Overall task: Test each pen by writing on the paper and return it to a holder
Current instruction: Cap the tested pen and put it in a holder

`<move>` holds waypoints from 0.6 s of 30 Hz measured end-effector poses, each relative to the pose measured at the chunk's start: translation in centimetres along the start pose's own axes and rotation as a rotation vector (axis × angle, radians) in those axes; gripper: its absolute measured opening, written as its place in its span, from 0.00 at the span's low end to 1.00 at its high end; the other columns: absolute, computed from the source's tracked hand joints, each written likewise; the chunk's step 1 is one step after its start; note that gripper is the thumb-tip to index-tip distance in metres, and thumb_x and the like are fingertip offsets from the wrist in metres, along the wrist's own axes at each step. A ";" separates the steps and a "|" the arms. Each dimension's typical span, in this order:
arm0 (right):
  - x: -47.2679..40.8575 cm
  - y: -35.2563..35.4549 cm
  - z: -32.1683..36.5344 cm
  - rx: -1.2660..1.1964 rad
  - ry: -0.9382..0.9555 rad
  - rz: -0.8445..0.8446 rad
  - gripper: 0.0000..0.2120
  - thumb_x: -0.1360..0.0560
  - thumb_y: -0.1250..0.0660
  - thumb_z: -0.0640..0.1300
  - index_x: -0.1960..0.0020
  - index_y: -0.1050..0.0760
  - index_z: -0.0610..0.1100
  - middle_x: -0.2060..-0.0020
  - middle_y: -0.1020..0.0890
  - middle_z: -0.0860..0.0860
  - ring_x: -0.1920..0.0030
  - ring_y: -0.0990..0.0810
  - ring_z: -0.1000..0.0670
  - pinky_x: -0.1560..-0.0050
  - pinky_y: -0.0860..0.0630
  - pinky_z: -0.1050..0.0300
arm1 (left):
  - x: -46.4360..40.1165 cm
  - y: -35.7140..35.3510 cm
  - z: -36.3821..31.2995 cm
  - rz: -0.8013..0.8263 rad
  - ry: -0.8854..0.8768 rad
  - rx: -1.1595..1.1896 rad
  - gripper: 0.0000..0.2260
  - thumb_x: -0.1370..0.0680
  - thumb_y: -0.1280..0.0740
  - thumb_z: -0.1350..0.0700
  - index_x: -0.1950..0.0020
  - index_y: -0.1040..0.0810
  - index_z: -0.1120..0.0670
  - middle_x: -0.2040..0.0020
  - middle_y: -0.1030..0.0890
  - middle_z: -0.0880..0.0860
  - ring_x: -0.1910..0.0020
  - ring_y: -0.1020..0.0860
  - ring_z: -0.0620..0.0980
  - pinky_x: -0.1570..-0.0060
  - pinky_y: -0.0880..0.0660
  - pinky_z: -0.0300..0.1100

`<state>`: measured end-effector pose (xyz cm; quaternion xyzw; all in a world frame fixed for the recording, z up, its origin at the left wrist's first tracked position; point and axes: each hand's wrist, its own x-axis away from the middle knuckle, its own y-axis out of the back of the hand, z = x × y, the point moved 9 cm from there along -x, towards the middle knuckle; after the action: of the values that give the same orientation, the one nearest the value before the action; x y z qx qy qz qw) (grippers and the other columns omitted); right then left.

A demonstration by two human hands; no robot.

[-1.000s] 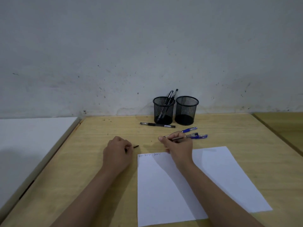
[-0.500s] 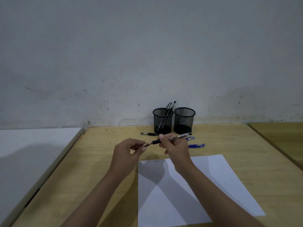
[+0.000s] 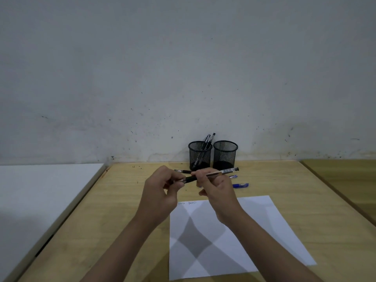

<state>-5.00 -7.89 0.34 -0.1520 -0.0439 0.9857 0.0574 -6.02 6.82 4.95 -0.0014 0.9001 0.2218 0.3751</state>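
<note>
A wooden table (image 3: 126, 210) lies beneath and around the fingers. A white board (image 3: 40, 192) adjoins it well left of them. A second wooden surface (image 3: 345, 180) sits well right. A grey, speckled wall (image 3: 183, 68) stands beyond the fingers.

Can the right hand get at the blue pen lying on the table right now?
Probably not yet. The right hand is gripping the black pen while the left hand works at its tip. The blue pen lies uncovered just beside it, so the path looks free once the hand is emptied.
</note>
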 end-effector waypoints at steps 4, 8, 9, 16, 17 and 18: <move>-0.2 1.0 -0.9 0.157 -0.222 -0.077 0.21 0.27 0.35 0.58 0.62 0.20 0.40 0.73 0.23 0.53 0.69 0.25 0.55 0.67 0.27 0.60 | -0.6 -0.5 0.6 0.001 0.047 -0.058 0.09 0.30 0.30 0.65 0.60 0.22 0.51 0.62 0.22 0.46 0.60 0.24 0.43 0.65 0.27 0.34; -0.7 2.0 0.9 0.441 0.016 -0.120 0.23 0.29 0.29 0.55 0.74 0.34 0.44 0.77 0.29 0.50 0.76 0.30 0.57 0.72 0.32 0.62 | -1.1 -0.7 1.1 0.001 0.034 -0.123 0.06 0.29 0.29 0.63 0.59 0.21 0.52 0.61 0.22 0.46 0.57 0.24 0.42 0.61 0.30 0.27; -0.6 2.2 2.0 0.527 0.152 -0.134 0.21 0.31 0.27 0.52 0.73 0.34 0.46 0.76 0.29 0.53 0.74 0.30 0.57 0.69 0.32 0.64 | -1.2 -0.9 1.2 0.018 0.018 -0.146 0.06 0.29 0.29 0.63 0.58 0.21 0.52 0.60 0.22 0.46 0.57 0.25 0.42 0.60 0.31 0.26; -1.6 0.7 3.8 0.909 0.568 0.041 0.09 0.35 0.28 0.47 0.55 0.19 0.48 0.60 0.17 0.56 0.58 0.25 0.50 0.57 0.26 0.48 | -1.7 -2.4 1.2 0.115 -0.071 -0.180 0.07 0.29 0.29 0.61 0.53 0.21 0.52 0.58 0.23 0.47 0.57 0.25 0.41 0.59 0.30 0.29; -1.8 0.6 3.7 0.908 0.576 0.066 0.09 0.34 0.29 0.46 0.54 0.19 0.48 0.61 0.16 0.56 0.59 0.25 0.50 0.58 0.26 0.46 | -1.9 -2.4 1.3 0.102 -0.064 -0.158 0.09 0.29 0.29 0.61 0.51 0.21 0.51 0.58 0.22 0.47 0.57 0.25 0.41 0.58 0.28 0.31; -2.1 0.6 3.7 0.905 0.591 0.082 0.10 0.34 0.29 0.45 0.52 0.19 0.48 0.61 0.17 0.56 0.59 0.25 0.51 0.58 0.25 0.46 | -2.2 -2.3 1.6 0.078 -0.038 -0.128 0.11 0.29 0.29 0.60 0.48 0.23 0.50 0.57 0.22 0.46 0.56 0.24 0.41 0.58 0.27 0.32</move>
<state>-4.16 -8.95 4.37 -0.3843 0.4090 0.8229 0.0887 -2.97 5.00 4.51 0.0141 0.8761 0.2933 0.3825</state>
